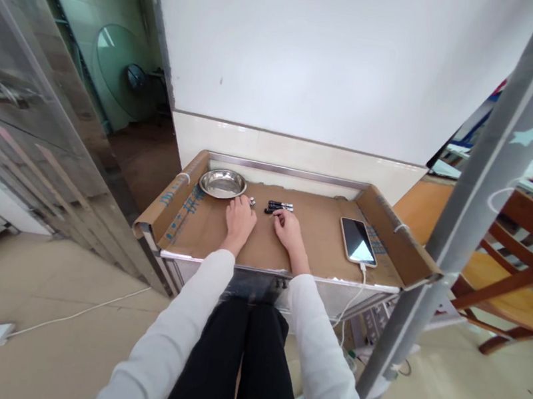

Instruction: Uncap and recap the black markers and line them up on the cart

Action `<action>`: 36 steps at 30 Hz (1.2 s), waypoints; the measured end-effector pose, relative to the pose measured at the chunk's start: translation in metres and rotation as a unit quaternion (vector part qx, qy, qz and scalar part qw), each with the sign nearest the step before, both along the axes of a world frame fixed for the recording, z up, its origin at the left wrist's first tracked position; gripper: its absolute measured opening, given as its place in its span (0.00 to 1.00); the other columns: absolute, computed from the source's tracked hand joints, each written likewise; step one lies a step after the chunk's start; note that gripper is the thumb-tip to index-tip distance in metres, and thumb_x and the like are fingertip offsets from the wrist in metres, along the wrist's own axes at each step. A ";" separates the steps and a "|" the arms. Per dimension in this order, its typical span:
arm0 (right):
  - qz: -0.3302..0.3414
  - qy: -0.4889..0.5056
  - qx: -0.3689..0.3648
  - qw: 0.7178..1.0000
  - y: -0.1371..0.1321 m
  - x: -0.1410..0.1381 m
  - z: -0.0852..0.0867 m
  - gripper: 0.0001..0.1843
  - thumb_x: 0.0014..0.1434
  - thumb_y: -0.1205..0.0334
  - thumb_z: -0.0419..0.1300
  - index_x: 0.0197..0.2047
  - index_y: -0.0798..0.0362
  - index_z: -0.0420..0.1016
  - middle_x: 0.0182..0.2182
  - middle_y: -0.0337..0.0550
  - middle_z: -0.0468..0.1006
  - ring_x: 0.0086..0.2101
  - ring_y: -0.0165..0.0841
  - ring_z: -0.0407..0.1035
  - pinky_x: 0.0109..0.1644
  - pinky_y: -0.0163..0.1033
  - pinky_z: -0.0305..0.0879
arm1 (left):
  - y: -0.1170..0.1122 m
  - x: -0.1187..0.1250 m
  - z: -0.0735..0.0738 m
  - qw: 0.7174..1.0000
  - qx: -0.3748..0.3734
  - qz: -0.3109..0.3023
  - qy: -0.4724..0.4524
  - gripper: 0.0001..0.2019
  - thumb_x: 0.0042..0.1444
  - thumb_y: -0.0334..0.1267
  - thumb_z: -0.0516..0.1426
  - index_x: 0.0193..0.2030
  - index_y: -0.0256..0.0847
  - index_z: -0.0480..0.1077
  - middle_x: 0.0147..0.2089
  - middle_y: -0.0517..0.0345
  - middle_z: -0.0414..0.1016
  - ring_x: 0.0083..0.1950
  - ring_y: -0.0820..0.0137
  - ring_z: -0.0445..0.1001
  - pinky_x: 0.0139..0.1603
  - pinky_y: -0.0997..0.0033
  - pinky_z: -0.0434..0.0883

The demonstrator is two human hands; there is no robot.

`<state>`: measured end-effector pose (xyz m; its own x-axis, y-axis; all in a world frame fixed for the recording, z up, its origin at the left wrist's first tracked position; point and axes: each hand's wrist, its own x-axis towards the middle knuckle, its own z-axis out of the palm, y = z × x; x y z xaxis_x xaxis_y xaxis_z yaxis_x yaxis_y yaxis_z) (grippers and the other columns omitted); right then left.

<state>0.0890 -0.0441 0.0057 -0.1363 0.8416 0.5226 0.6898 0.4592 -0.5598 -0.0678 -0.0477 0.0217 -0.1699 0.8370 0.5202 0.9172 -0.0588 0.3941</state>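
My left hand (239, 220) rests on the cardboard with its fingers bent and slightly apart. Small shiny metal pieces (252, 202) lie by its fingertips, partly hidden. Just beyond it, to the left, stands a round steel dish (223, 183). My right hand (288, 231) has thumb and fingers closed at the nearest of several short, slim black-and-silver pieces (279, 206). These pieces lie side by side, pointing left to right, and are too small to name surely. Both hands are low over the work surface, with a gap between them.
Cardboard (259, 245) lines the table, with raised sides at left and right. A phone (358, 242) lies at right, its white cable (357, 295) hanging over the front edge. A grey post (470, 191) and a wooden chair (524, 260) stand farther right. A white panel (310, 51) rises behind.
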 end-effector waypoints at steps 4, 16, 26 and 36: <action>-0.015 -0.020 -0.001 1.000 -0.003 -0.001 0.002 0.11 0.55 0.68 0.50 0.34 0.53 0.73 0.32 0.43 0.74 0.33 0.34 0.66 0.42 0.38 0.61 | 0.001 -0.002 -0.001 1.000 0.010 -0.009 -0.024 0.09 0.51 0.28 0.51 0.40 0.38 0.62 0.43 0.45 0.71 0.46 0.58 0.70 0.45 0.61 0.65; -0.036 -0.039 -0.028 0.998 -0.005 -0.003 0.001 0.16 0.56 0.70 0.50 0.39 0.50 0.77 0.40 0.46 0.75 0.42 0.36 0.68 0.51 0.43 0.60 | 0.001 -0.003 0.004 0.982 0.049 -0.175 -0.060 0.08 0.54 0.28 0.49 0.41 0.41 0.62 0.43 0.50 0.70 0.48 0.64 0.69 0.51 0.64 0.66; -0.023 0.235 -0.096 0.967 0.001 0.005 0.001 0.19 0.61 0.52 0.45 0.38 0.51 0.73 0.27 0.39 0.74 0.31 0.32 0.69 0.38 0.36 0.65 | -0.001 -0.002 0.003 0.934 0.033 -0.350 -0.061 0.11 0.55 0.28 0.49 0.44 0.42 0.65 0.45 0.55 0.72 0.48 0.69 0.71 0.54 0.66 0.67; 0.052 0.435 -0.110 0.892 -0.002 0.007 0.007 0.17 0.49 0.46 0.61 0.33 0.52 0.69 0.26 0.38 0.77 0.25 0.28 0.69 0.33 0.35 0.67 | 0.001 -0.002 0.004 0.935 0.052 -0.337 -0.093 0.10 0.60 0.41 0.52 0.47 0.41 0.63 0.48 0.53 0.71 0.51 0.68 0.71 0.55 0.66 0.67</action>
<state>0.0964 -0.0457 0.0124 0.1559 0.9435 0.2925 -0.0891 0.3084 -0.9471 -0.0694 -0.0469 0.0261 0.2825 0.7329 0.6188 0.5741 -0.6460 0.5030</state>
